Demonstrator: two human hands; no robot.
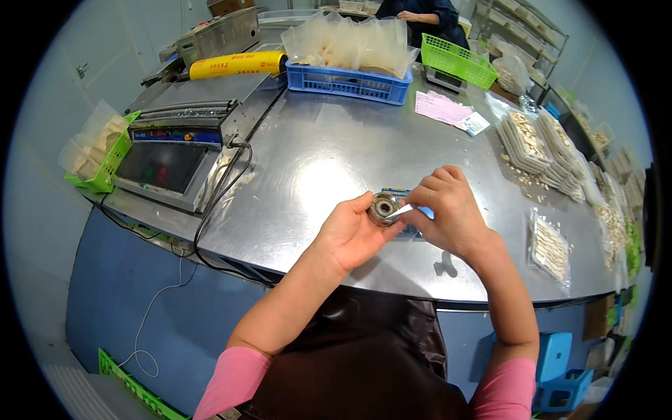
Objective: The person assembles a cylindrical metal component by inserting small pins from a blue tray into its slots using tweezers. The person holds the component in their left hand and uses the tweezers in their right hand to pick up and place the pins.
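Observation:
My left hand (350, 234), palm up, holds a small round ring (384, 207) between thumb and fingers. The ring looks metallic, with a dark hole in its middle, rather like a bearing; I cannot tell its exact kind. From the right, my right hand (444, 210) pinches a narrow white strip (400, 213) whose tip touches the ring's face. Whether the strip is fixed to the ring cannot be made out. Under both hands lies a flat blue item (396, 191) on the steel table (301, 224), mostly covered by my fingers.
Left stand a wrapping machine (164, 164) with a black cable and a yellow film roll (238, 64). A blue basket (350, 82) of clear bags and a green basket (458, 60) are at the back. Stacked trays (525, 143) and a flat pack (549, 248) lie right. Another person (430, 12) stands beyond.

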